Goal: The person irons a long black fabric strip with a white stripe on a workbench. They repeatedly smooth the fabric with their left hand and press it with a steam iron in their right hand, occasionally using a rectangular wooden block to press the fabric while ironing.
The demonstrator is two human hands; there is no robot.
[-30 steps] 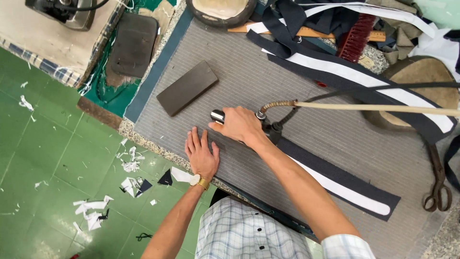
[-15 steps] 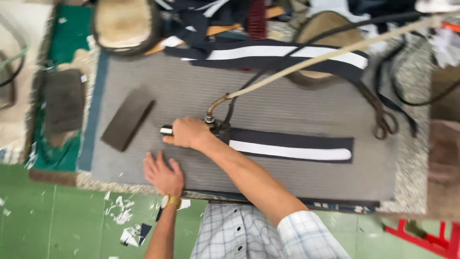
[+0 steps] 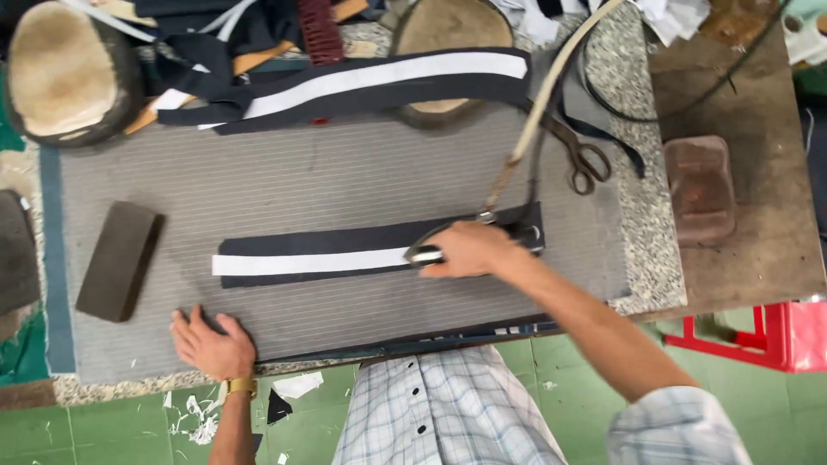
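Looking down: near edge first, then outward across the pad.

Left hand: my left hand (image 3: 209,346) lies flat at the lower left of the frame, fingers spread and holding nothing, palm pressing the grey striped pad (image 3: 345,185) at its near edge. A gold watch (image 3: 241,387) sits on the wrist.

Right hand: my right hand (image 3: 469,250) is just right of centre, fingers wrapped around the handle of the iron (image 3: 517,237), which rests on the right end of the strip.

Strip: the dark fabric strip (image 3: 345,245) with a white band (image 3: 310,263) down its length lies flat across the middle of the pad, from left of centre to under the iron.

Hose: a pale hose (image 3: 538,112) rises from the iron toward the upper right, clear of the strip.

Block: a dark block (image 3: 118,261) lies at the left, well apart from the strip.

Doing it well, as I judge it: keep the sole flat and run it straight along the band so the white edge does not skew; the flat hand seems well placed to steady the cloth, but it should stay clear of the iron's path.

Far edge: a second banded strip (image 3: 379,82) lies along the top, scissors (image 3: 581,155) at upper right, a rounded padded form (image 3: 60,69) at upper left.
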